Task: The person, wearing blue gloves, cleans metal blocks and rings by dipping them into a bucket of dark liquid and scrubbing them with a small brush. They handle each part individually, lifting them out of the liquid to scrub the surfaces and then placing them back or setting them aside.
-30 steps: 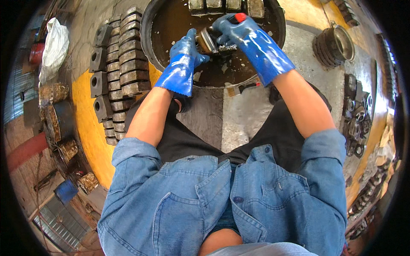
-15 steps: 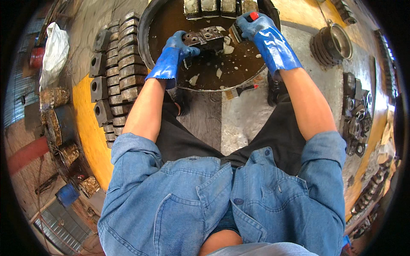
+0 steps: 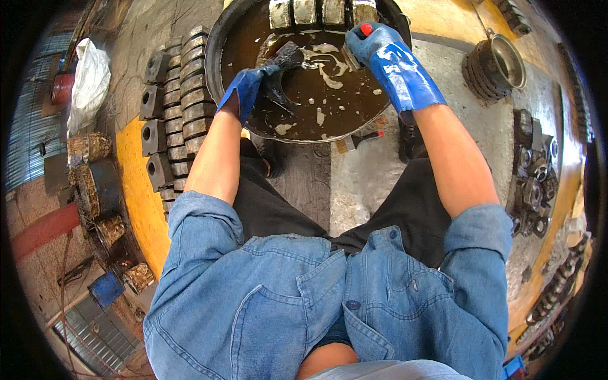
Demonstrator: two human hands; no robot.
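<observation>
1. We locate the dark metal block (image 3: 289, 55) inside the round basin (image 3: 213, 66), at the surface of the brown liquid (image 3: 335, 107).
2. We grip the block with the gloved left hand (image 3: 263, 72), fingers curled; blur hides their tips.
3. We clasp the red-handled brush (image 3: 366, 29) in the gloved right hand (image 3: 376, 42), fingers closed, right of the block and apart from it.
4. We note four metal blocks (image 3: 305, 12) along the basin's far side.
5. We find a second brush (image 3: 358, 140) on the floor, near the basin's near rim.

White glare streaks the right glove (image 3: 396, 66); edges curve into black.
</observation>
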